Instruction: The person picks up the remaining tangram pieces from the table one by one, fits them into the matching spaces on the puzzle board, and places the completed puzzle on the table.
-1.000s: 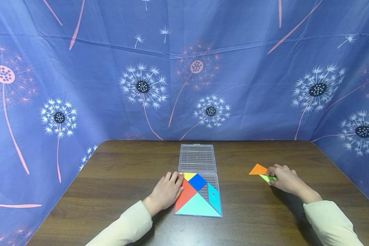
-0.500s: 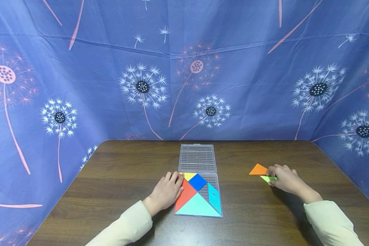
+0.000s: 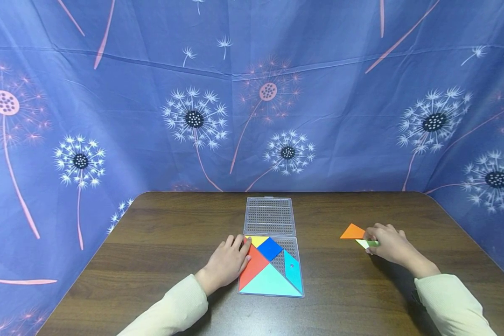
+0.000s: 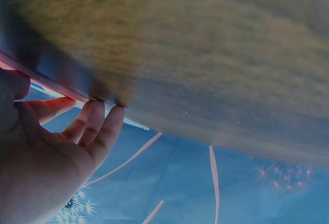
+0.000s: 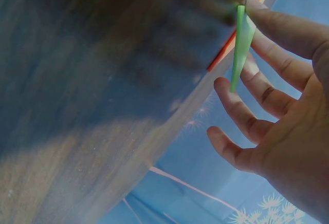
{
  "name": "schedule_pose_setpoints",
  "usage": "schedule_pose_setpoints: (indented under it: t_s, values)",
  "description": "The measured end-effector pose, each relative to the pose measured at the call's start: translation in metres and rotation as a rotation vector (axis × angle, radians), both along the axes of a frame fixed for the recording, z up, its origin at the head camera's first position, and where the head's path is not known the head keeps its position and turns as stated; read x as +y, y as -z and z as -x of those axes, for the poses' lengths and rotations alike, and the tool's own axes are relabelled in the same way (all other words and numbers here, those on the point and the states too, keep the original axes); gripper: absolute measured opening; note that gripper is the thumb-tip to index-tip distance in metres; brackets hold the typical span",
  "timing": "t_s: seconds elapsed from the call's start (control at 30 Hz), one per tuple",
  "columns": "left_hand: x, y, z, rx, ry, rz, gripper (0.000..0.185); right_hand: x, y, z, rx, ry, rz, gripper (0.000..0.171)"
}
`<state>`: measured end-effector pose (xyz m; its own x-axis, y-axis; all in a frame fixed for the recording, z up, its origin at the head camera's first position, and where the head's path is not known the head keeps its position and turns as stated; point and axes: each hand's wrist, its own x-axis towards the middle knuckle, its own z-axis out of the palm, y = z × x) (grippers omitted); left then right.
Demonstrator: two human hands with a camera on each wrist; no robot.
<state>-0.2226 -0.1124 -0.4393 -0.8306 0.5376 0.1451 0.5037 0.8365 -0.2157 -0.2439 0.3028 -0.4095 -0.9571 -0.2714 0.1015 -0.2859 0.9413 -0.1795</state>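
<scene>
While my right hand point(image 3: 388, 245) sits out at about 3 o'clock on the table, it's got the little green piece point(image 3: 366, 243) pinched between thumb and fingers. In the right wrist view the green piece point(image 5: 240, 44) looks tipped up on edge off the wood, thumb on one side, fingertips point(image 5: 222, 86) on the other. Just past it, toward 10 o'clock from that hand, the orange triangle point(image 3: 352, 231) lies flat on the table, right beside the green one. Can't tell if they actually touch.

My left hand point(image 3: 228, 262) is lying relaxed and flat at about 9 o'clock of the puzzle tray point(image 3: 301, 289), fingers straight, tips resting on its left edge by the red triangle point(image 3: 253, 267). Not holding anything. The left wrist view just shows those fingers point(image 4: 97, 131) against the tray rim.

Inside the tray there's also a yellow piece point(image 3: 258, 240) at 11 o'clock, a blue square point(image 3: 270, 248) next to it, a big teal triangle point(image 3: 270, 283) at 6 o'clock and a cyan piece point(image 3: 293, 271) at 3 o'clock, with a bare gap in the middle. The clear lid point(image 3: 270, 216) lies open at 12 o'clock of the tray. Everything's on the dark wood table point(image 3: 151, 242), with the blue dandelion cloth point(image 3: 109, 116) behind.
</scene>
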Motion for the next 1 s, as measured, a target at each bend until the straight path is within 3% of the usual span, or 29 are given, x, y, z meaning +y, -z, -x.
schedule_pose_setpoints:
  t_s: [0.37,0.7,1.0]
  values:
    - [0.0037,-0.0009,-0.0008,0.018,-0.005,0.003,0.048,0.0027,-0.0008,0.0036,-0.051,-0.023,0.052,0.015]
    - [0.0055,-0.0017,-0.002,0.05,0.004,-0.002,0.046,0.0036,-0.0028,0.006,-0.032,-0.031,0.017,0.017]
    - [0.0053,-0.0013,-0.0008,0.019,-0.007,0.003,0.048,0.0003,-0.0075,0.0062,-0.013,-0.043,0.016,0.015]
